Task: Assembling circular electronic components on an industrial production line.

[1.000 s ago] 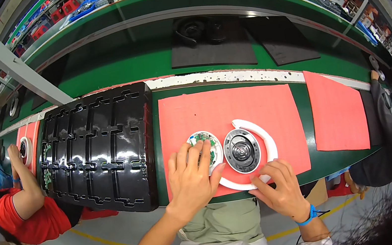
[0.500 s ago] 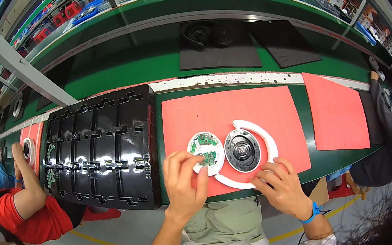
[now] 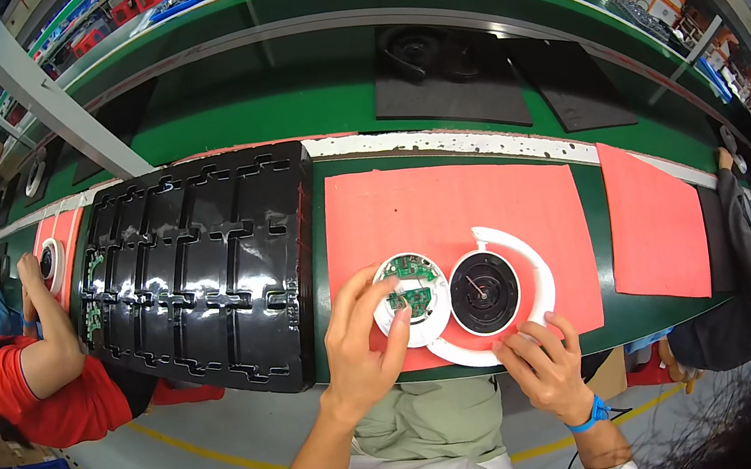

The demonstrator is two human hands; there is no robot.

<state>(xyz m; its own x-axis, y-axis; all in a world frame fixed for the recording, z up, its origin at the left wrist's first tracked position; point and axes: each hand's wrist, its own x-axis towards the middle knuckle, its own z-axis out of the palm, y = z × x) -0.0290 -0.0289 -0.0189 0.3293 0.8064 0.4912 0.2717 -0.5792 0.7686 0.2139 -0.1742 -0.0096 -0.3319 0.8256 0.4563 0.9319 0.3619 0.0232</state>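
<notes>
White over-ear headphones lie on a pink foam mat, with a curved headband (image 3: 539,281) joining two round ear cups. Green circuit boards show inside the opened left ear cup (image 3: 431,324). The right ear cup (image 3: 486,294) has a black round inner face with a thin wire at its middle. My left hand (image 3: 359,337) grips the left ear cup at its left side, thumb and forefinger over the boards; whether they also pinch a wire, I cannot tell. My right hand (image 3: 544,362) is closed on the lower right part of the headband.
The pink mat (image 3: 446,191) covers the green bench. A black moulded tray (image 3: 199,278) stands left; another pink sheet (image 3: 653,224) lies right. Beyond a white strip, dark headphones (image 3: 417,51) rest on a black mat (image 3: 462,98). People sit at both sides.
The right ear cup has turned to face upward more. My left thumb and forefinger have moved further in over the boards. The whole view has shifted slightly.
</notes>
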